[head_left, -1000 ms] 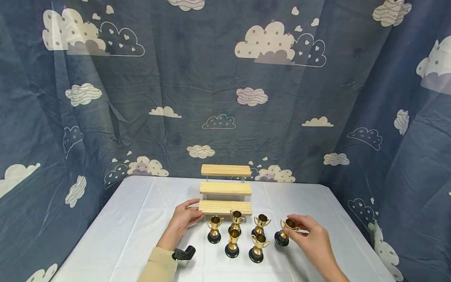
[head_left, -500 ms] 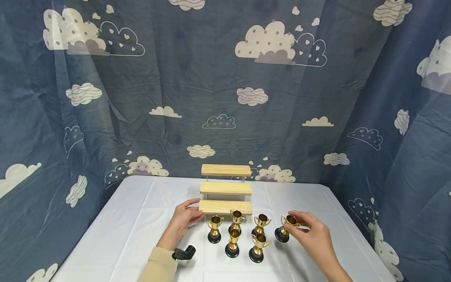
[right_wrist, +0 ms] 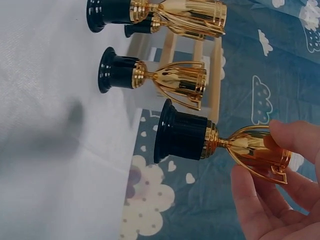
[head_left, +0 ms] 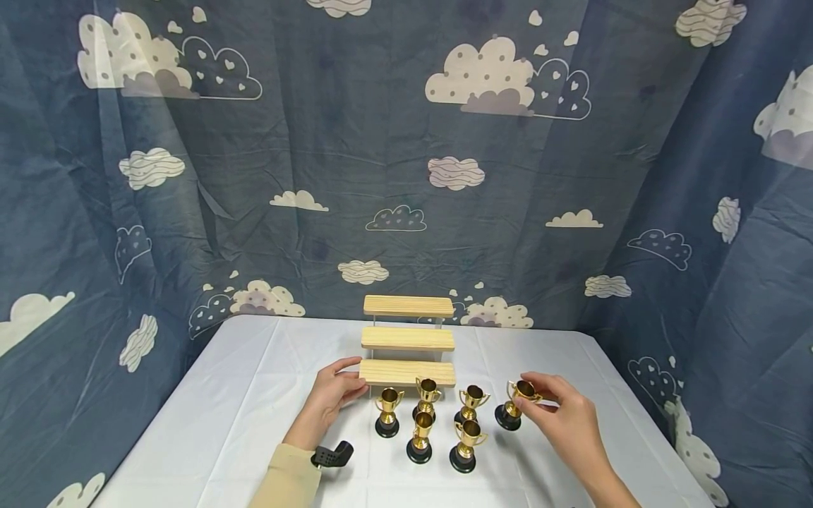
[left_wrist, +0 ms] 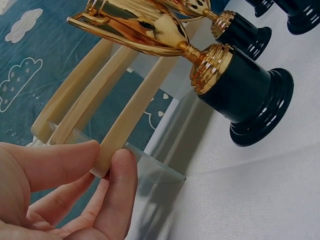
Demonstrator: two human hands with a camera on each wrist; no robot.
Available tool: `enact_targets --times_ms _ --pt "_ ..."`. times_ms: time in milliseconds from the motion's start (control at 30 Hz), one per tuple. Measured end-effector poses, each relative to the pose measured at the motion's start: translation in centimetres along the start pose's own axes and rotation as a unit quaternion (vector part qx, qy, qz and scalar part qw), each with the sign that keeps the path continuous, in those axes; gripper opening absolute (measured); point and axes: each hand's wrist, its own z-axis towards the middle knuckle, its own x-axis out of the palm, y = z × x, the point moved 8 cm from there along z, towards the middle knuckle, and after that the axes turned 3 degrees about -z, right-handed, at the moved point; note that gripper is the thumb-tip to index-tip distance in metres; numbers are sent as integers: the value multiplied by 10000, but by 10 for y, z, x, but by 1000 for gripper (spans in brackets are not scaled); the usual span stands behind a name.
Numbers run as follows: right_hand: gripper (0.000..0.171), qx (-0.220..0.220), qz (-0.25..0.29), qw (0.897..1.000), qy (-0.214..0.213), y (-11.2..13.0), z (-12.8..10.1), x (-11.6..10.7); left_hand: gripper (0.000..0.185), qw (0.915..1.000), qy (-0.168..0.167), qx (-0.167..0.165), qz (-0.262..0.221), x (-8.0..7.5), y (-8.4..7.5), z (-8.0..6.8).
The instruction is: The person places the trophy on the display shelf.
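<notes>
From the head: white cloth-covered table point(head_left: 241, 395), navy cloud-print curtain point(head_left: 330, 141) behind; five gold, black-based trophy cups point(head_left: 468, 434) before a three-tier pale-wood shelf point(head_left: 406, 340). Left wrist: left hand point(left_wrist: 65, 200) pinches the shelf's lowest board. Right wrist: right hand point(right_wrist: 285, 200), fingers bent, pinches a sixth cup point(right_wrist: 210, 142) right of the shelf.

Gripping the left end of the stand's point(head_left: 408, 340) lowest, foremost tier with the left hand point(head_left: 327, 400), before the middle of the table's point(head_left: 241, 395) far edge, and facing the curtain point(head_left: 324, 141) behind that edge and along both sides. Having five trophies point(head_left: 466, 446) standing before the stand: one at the left, two in the middle, two at the right, each pair ranged front to back. Holding a sixth trophy point(right_wrist: 212, 142) beyond these, nearer the right edge, with the right hand point(head_left: 562, 420).
</notes>
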Motion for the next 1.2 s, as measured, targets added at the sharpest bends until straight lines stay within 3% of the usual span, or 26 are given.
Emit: enact_targets --times_ms 1200 --pt "41 -251 236 9993 -127 26 22 -12 61 10000 -10 -17 -54 1 1 -1"
